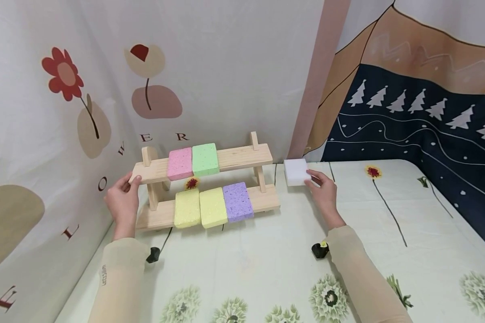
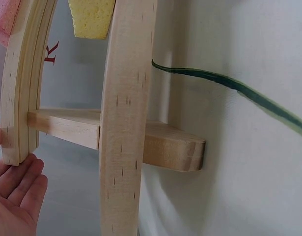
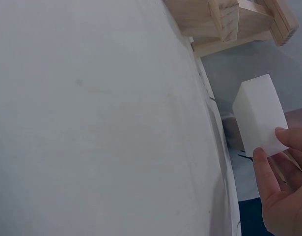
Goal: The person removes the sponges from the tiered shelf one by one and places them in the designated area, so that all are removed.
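A two-tier wooden rack (image 1: 244,158) stands near the back of the table. My left hand (image 1: 123,201) grips the left end of its upper board, thumb above and fingers beneath. In the left wrist view, fingertips (image 2: 30,169) meet the underside of that board. On the upper tier lie a pink sponge (image 1: 180,163) and a green sponge (image 1: 205,159). The lower tier bears two yellow sponges (image 1: 187,208) and a purple sponge (image 1: 238,202). Right of the rack, my right hand (image 1: 324,192) pinches a white sponge block (image 3: 263,118) by its right edge, between thumb and fingers.
A flower-printed cloth (image 1: 262,260) covers the table. Behind the rack hangs a pale curtain (image 1: 234,67) with printed flowers and letters. A dark cloth with white trees (image 1: 396,121) hangs at the back right.
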`<state>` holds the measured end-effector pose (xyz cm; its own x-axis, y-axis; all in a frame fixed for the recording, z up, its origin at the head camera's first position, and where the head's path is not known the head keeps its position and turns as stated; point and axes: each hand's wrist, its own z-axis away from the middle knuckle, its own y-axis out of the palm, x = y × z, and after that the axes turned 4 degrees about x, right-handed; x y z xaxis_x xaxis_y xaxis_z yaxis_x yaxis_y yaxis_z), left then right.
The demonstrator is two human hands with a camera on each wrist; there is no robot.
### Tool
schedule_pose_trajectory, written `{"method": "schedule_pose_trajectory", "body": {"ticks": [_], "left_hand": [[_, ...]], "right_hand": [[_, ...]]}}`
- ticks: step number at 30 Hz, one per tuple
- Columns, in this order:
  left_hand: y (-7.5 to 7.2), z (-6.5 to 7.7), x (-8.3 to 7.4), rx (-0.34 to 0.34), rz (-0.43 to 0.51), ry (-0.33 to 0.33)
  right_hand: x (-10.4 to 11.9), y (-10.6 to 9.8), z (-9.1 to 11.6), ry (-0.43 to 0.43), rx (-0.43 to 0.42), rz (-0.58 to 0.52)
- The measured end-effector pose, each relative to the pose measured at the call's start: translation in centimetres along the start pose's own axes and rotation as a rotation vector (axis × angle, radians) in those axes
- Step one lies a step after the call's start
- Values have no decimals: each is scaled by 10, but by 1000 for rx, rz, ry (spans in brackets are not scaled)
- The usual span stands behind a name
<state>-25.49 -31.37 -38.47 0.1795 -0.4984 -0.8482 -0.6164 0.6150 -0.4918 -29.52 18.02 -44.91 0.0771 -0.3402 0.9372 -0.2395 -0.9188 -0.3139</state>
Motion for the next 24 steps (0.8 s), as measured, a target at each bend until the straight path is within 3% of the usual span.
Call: {"method": "schedule_pose_trajectory", "body": {"ticks": [7,24], "left_hand": [[1,0,1,-15,15,23],[-1,0,-1,2,19,-2]], "right_hand": [[-2,0,0,23,26,31],[-3,-2,3,73,67,74]]}}
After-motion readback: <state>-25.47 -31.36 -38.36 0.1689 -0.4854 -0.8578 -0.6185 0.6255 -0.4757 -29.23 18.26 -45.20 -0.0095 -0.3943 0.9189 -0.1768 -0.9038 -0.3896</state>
